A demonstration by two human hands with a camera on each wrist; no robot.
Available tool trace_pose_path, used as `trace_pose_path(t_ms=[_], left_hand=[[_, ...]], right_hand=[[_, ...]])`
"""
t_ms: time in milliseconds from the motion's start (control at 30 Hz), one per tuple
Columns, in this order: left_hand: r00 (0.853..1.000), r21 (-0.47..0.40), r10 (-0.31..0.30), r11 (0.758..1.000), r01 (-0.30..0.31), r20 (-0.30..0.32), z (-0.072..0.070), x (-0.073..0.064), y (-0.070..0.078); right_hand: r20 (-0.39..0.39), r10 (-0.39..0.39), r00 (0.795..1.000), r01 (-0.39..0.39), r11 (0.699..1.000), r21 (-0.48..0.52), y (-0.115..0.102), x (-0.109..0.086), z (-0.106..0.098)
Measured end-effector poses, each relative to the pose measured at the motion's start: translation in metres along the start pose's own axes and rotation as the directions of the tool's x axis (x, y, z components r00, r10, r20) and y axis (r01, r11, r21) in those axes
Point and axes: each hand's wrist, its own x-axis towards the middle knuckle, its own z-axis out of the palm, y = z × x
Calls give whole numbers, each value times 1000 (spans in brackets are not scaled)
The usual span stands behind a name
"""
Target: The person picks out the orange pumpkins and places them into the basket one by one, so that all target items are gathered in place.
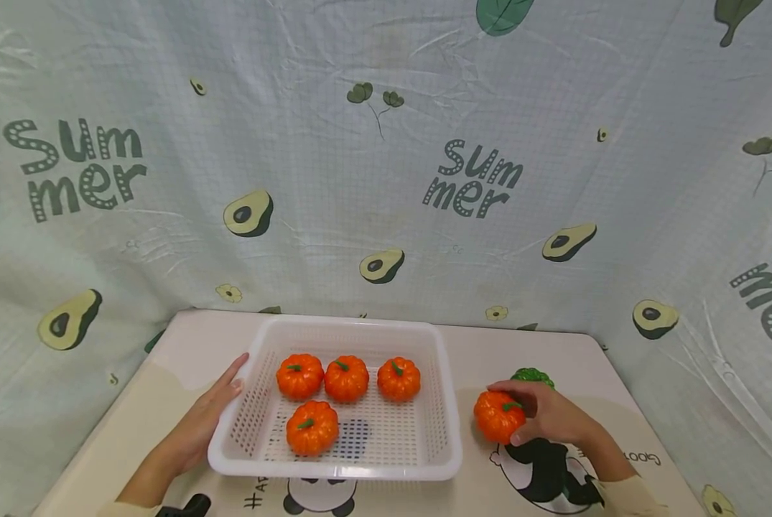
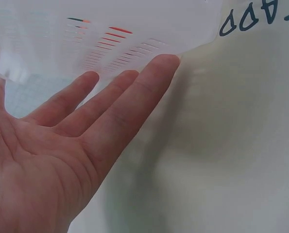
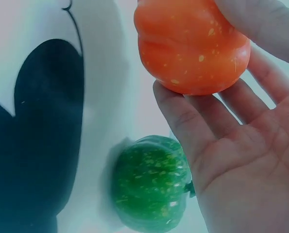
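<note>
My right hand [image 1: 543, 413] holds a small orange pumpkin [image 1: 499, 418] with a green stem, thumb on one side and fingers on the other, to the right of the basket. Beside that hand a green pumpkin [image 3: 151, 184] with yellow flecks sits on the table, partly hidden behind the hand in the head view. The white plastic basket [image 1: 452, 431] stands in the middle, with several orange pumpkins [image 1: 312, 428] inside. At its left side is my left hand [image 1: 205, 416], fingers extended, with fingertips [image 2: 164, 60] right at the basket wall.
The pale table mat [image 1: 476, 352] carries printed panda figures [image 1: 541, 467] and lettering. A hanging sheet [image 1: 321, 179] printed with avocados and "summer" encloses the back and sides of the table. A dark object [image 1: 194, 505] shows by the left wrist.
</note>
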Motion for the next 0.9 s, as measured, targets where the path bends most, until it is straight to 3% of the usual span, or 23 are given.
trace_pose_path(t_ms=[567,900], left_hand=[[1000,12,3,1000,-3,-11,0,-1,1],[1000,-1,10,1000,-10,1,-1,1,-1]], right_hand=[[-28,-47,999,45,997,-62,-18,5,-4],[0,-44,999,44,999,-15,-28,9,-9]])
